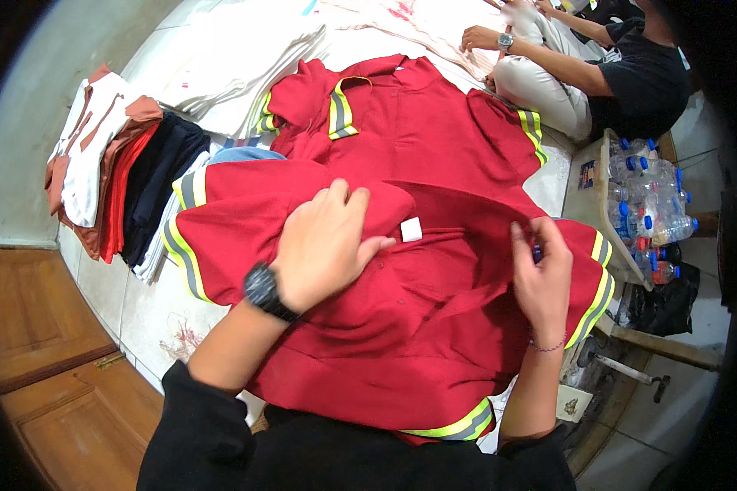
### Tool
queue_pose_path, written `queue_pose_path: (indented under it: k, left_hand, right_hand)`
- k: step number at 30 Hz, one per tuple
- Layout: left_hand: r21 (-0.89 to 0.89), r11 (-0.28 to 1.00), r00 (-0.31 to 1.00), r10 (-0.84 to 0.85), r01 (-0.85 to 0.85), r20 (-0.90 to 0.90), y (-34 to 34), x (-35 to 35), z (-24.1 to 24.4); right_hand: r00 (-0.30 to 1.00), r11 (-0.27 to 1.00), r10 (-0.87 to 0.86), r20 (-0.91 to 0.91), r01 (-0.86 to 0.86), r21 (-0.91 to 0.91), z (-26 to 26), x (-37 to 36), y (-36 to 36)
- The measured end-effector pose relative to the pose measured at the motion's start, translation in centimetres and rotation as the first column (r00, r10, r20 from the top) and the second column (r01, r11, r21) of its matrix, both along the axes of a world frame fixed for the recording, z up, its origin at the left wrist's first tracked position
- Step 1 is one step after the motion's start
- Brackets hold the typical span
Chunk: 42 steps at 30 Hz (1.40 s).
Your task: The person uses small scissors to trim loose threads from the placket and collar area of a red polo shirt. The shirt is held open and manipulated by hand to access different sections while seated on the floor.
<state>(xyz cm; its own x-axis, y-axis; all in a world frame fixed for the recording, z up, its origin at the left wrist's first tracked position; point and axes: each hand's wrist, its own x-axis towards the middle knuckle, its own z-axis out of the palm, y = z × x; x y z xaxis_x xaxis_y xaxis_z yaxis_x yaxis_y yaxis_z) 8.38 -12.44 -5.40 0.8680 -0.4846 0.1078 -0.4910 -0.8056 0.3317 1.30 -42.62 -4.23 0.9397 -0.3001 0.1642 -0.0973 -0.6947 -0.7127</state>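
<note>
Red garments with yellow-and-grey reflective trim are spread over one another before me. My left hand (325, 239), with a black wristwatch (269, 289), lies palm down on the nearer red garment (368, 344), its thumb held apart from the fingers. A white label (411, 229) shows just right of that thumb. My right hand (543, 270) is by the raised edge of the same garment, its fingers curled toward the thumb. A small dark blue object (537, 253) shows between them; its kind is unclear. Beyond lies another red garment (405, 123) with a collar.
Folded clothes (159, 184) are stacked at left, beside a white fabric pile (233, 67). At right stands a plastic bin (589, 184) of bottles (645, 184). A seated person (626, 80) is at upper right. Wooden panels (67, 368) lie at lower left.
</note>
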Motion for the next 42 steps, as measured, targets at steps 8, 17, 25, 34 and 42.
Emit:
queue_pose_path:
  k: [8, 17, 25, 34, 42]
  left_hand:
    - [-0.280, 0.958, 0.989, 0.094, -0.060, 0.111, -4.6, 2.4, 2.1]
    - [-0.514, 0.857, 0.999, -0.026, 0.043, 0.041, -4.4, 2.2, 1.5]
    - [-0.913, 0.237, 0.862, -0.469, 0.333, 0.193, -2.0, -4.3, 13.1]
    - [-0.906, 0.215, 0.844, -0.488, 0.364, 0.223, -1.2, -6.0, 13.4]
    - [-0.910, 0.198, 0.839, -0.494, 0.363, 0.227, -0.1, -6.0, 12.0]
  right_hand:
    - [0.974, 0.886, -0.184, 0.134, 0.105, 0.452, 1.5, -0.9, -1.4]
    - [0.995, 0.836, 0.011, 0.104, -0.066, 0.545, 0.7, 0.8, 2.5]
    - [0.988, 0.704, 0.106, -0.116, 0.008, 0.710, -7.1, 0.6, 5.8]
    - [0.989, 0.754, 0.122, -0.090, -0.033, 0.656, -8.3, 0.9, 5.4]
    - [0.987, 0.775, 0.107, -0.117, -0.009, 0.632, -9.1, 0.8, 5.4]
